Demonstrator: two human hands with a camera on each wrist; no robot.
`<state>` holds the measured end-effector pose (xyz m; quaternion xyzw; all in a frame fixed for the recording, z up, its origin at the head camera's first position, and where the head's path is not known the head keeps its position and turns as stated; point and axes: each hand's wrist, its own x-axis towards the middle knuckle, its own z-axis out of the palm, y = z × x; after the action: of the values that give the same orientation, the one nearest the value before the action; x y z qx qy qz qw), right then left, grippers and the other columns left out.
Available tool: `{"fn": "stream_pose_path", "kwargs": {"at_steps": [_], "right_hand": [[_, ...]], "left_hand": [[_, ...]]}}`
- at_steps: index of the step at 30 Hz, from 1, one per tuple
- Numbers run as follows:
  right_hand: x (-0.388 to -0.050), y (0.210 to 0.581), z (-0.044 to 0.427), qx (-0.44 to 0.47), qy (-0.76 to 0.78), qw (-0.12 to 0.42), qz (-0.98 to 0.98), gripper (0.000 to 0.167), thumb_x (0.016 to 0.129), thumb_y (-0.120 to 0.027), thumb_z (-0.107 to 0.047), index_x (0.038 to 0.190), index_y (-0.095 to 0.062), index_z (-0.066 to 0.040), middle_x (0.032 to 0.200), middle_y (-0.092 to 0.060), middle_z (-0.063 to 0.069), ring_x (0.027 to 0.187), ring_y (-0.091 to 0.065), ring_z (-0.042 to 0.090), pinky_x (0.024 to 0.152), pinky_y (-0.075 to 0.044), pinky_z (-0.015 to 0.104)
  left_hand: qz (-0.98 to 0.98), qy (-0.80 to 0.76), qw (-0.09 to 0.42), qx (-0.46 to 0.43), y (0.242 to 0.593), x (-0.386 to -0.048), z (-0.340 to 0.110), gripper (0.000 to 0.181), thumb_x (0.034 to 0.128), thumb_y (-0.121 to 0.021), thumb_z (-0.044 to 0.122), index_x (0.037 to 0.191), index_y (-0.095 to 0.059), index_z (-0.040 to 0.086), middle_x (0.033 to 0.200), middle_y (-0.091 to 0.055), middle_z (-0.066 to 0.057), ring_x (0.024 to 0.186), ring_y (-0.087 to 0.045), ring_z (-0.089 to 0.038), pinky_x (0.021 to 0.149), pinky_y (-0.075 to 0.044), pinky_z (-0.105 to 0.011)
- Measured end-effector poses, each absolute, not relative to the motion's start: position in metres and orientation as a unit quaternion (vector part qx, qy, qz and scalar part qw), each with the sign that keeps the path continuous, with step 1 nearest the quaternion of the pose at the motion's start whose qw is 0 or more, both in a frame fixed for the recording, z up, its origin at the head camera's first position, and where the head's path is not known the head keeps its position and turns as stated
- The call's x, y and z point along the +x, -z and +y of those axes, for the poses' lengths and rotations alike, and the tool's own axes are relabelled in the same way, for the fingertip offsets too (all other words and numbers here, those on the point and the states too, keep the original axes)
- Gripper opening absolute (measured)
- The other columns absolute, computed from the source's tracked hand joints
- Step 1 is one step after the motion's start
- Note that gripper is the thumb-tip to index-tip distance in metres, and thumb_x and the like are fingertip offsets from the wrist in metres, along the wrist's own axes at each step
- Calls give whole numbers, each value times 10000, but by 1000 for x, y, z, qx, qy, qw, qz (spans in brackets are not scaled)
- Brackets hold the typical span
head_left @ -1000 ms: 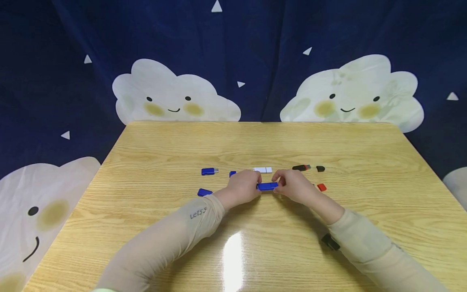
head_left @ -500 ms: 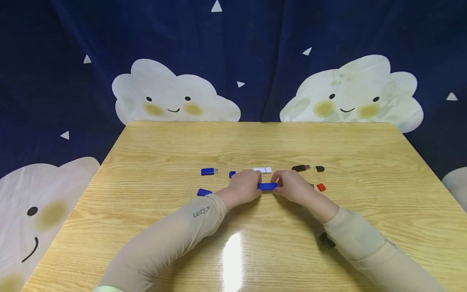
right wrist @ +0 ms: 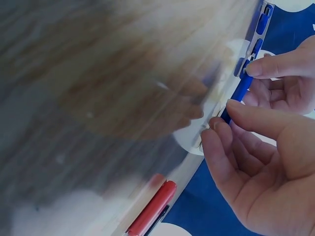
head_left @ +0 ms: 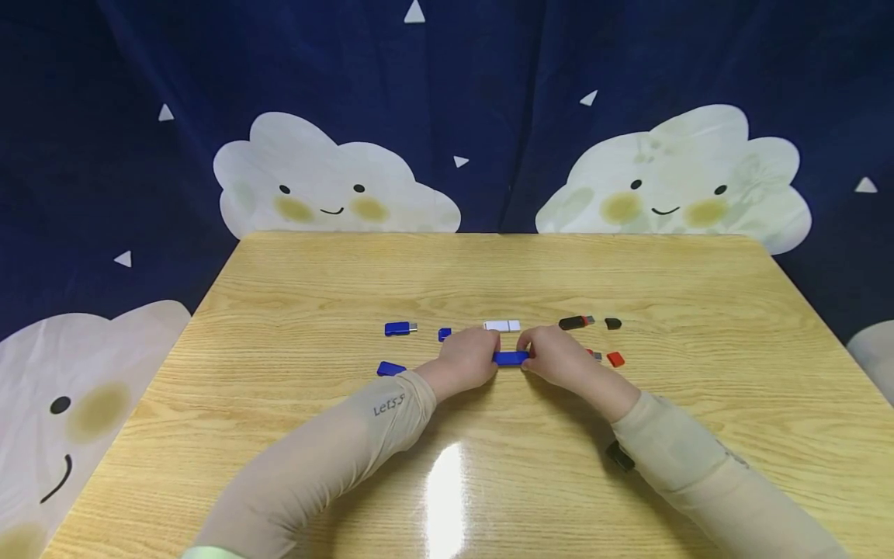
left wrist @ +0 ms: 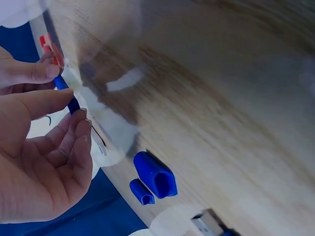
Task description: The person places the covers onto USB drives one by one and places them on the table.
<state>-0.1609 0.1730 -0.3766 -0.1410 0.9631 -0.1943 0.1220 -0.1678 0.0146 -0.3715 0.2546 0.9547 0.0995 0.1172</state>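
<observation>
In the head view a blue USB stick (head_left: 511, 358) lies level between both hands at the middle of the table. My left hand (head_left: 469, 357) pinches its left end between thumb and fingers. At the other end my right hand (head_left: 554, 355) grips it the same way; the right wrist view shows the thumb (right wrist: 241, 110) on the blue stick (right wrist: 241, 91). Whether its cap is fully seated cannot be told. Just behind the hands lies a white USB stick (head_left: 502, 326). A red USB stick (head_left: 594, 355) is mostly covered by my right hand, with its red cap (head_left: 615, 359) beside it.
On the left are an uncapped blue USB stick (head_left: 397, 328), a small blue cap (head_left: 445, 334) and another blue piece (head_left: 391, 369). Back right, a black-and-red USB stick (head_left: 575, 321) lies near its black cap (head_left: 613, 323). A dark object (head_left: 619, 456) shows by my right forearm.
My right hand and forearm have shifted slightly left, so less of the blue USB stick shows and more of the red stick is uncovered. My left hand has barely moved.
</observation>
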Motion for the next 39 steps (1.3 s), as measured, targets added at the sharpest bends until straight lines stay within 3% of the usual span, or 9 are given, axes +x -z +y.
{"fn": "stream_pose_path", "kwargs": {"at_steps": [7, 23, 39], "right_hand": [[-161, 375, 172, -161, 185, 115, 963, 97, 780, -704, -45, 865, -665, -17, 660, -599, 31, 591, -488, 128, 564, -384, 240], [-161, 376, 172, -166, 184, 116, 962, 76, 779, -705, -47, 841, -668, -24, 637, -593, 14, 576, -478, 116, 560, -376, 232], [-162, 381, 173, -155, 189, 125, 962, 96, 753, -711, -31, 822, -644, -40, 655, -585, 21, 586, -472, 134, 554, -359, 231]], "left_hand": [[955, -88, 125, 254, 373, -168, 14, 89, 862, -641, 180, 919, -628, 112, 900, -676, -36, 817, -633, -182, 623, -493, -303], [954, -81, 125, 259, 377, -167, 15, 94, 868, -635, 174, 922, -627, 98, 921, -682, -53, 839, -645, -196, 637, -508, -315], [953, -103, 118, 260, 380, -168, 15, 52, 814, -631, 98, 859, -605, 104, 823, -650, -34, 670, -532, -145, 559, -441, -284]]}}
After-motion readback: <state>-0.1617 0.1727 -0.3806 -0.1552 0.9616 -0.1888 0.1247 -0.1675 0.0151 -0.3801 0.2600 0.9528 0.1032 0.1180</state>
